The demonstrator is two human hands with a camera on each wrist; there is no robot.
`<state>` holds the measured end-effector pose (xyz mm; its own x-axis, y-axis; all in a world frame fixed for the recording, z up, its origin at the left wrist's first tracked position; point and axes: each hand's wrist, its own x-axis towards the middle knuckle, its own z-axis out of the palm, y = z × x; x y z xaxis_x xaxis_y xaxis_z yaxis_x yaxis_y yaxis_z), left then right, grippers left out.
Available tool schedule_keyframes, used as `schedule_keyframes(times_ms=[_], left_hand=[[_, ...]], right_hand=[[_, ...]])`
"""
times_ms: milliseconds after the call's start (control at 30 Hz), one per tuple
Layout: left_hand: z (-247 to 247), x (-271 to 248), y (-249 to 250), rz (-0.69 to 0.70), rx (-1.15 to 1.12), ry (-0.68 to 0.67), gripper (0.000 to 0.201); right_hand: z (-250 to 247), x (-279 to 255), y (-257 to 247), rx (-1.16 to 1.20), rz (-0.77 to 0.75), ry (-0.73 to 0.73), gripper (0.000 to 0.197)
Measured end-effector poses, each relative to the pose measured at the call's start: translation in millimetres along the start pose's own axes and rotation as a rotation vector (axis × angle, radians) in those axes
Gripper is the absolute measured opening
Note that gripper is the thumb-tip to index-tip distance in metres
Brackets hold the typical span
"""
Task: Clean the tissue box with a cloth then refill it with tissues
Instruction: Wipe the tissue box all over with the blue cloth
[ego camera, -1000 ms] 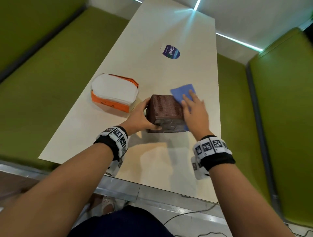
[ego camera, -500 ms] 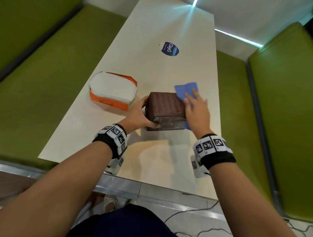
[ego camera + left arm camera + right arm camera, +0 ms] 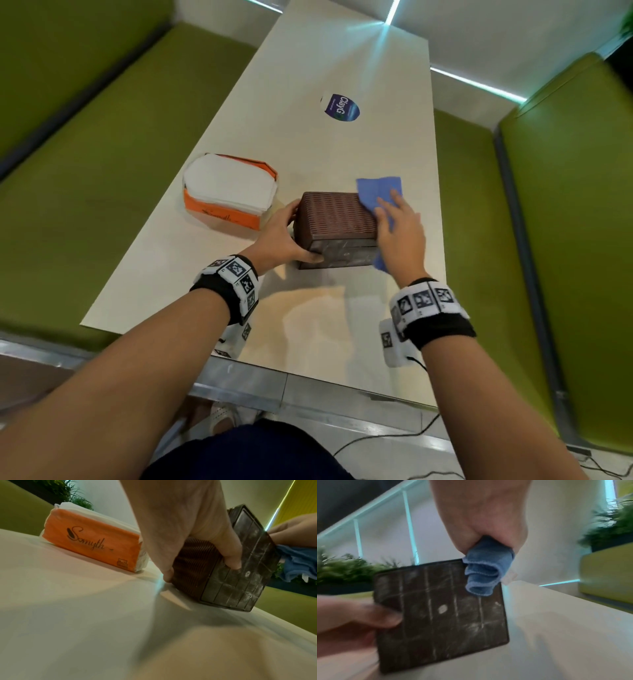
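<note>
On the table [image 3: 342, 68], left hand [image 3: 277, 240] grips tissue box [image 3: 335, 219]; right hand [image 3: 400, 233] clutches cloth [image 3: 376, 188]; "Somyth" pack [image 3: 92, 545].

The head view looks steeply down from above onto the tabletop [image 3: 342, 61]. Both wrist views sit low near its surface, close to the tissue box [image 3: 240, 566], which all three share; the left wrist view faces it toward 2 o'clock, the right toward 10 o'clock.
</note>
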<state>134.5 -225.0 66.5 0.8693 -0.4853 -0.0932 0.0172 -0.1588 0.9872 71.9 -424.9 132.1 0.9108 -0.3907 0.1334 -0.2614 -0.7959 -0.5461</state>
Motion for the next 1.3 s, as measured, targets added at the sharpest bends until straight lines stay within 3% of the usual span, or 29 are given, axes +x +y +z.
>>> schedule_keyframes(times_ms=[100,200,267,300,367,433,567,633,700,767,833,900,967,1100,1200,1300], left_hand=[[-3,0,0,-0.041,-0.071,0.011,0.11],[-10,-2,-1,-0.133,-0.264,0.04,0.108],[-9,-4,1,-0.183,-0.386,0.041,0.1],[-7,-6,3,-0.204,-0.441,0.04,0.093],[-3,-12,11,-0.219,-0.545,0.018,0.076],[0,-18,20,-0.197,-0.591,-0.077,0.064],[2,-28,33,-0.192,-0.596,-0.225,0.054],[-5,-29,33,-0.188,-0.553,-0.271,0.064],[-15,-27,31,-0.184,-0.509,-0.303,0.105],[-24,-23,34,-0.192,-0.389,-0.271,0.141],[-25,-18,44,-0.15,-0.255,-0.301,0.135],[-21,-13,50,-0.099,-0.187,-0.376,0.114],[-19,-11,52,-0.103,-0.172,-0.346,0.102],[-17,-11,41,-0.098,-0.199,-0.201,0.112],[-12,-12,33,-0.073,-0.187,-0.114,0.114],[-6,-12,28,-0.043,-0.163,-0.08,0.11]], right_hand=[[-22,0,18,0.502,0.39,0.0,0.032],[-31,-18,34,1.127,0.655,-0.151,0.036],[-25,-31,41,1.235,0.731,-0.191,0.035],[-21,-38,39,1.255,0.734,-0.204,0.045],[-13,-46,34,1.255,0.685,-0.321,0.071],[-13,-51,20,1.25,0.594,-0.47,0.061],[-21,-53,5,1.309,0.499,-0.498,0.047],[-22,-51,8,1.289,0.434,-0.498,0.038],[-26,-48,10,1.23,0.362,-0.509,0.043],[-28,-45,15,1.151,0.33,-0.531,0.062],[-28,-43,14,1.055,0.335,-0.559,0.092],[-28,-42,10,0.982,0.333,-0.573,0.096],[-30,-40,9,0.964,0.312,-0.532,0.088],[-49,-34,4,0.975,0.337,-0.326,0.101],[-61,-30,-13,0.813,0.203,-0.09,0.074],[-67,-26,-43,0.56,-0.053,0.021,0.044]])
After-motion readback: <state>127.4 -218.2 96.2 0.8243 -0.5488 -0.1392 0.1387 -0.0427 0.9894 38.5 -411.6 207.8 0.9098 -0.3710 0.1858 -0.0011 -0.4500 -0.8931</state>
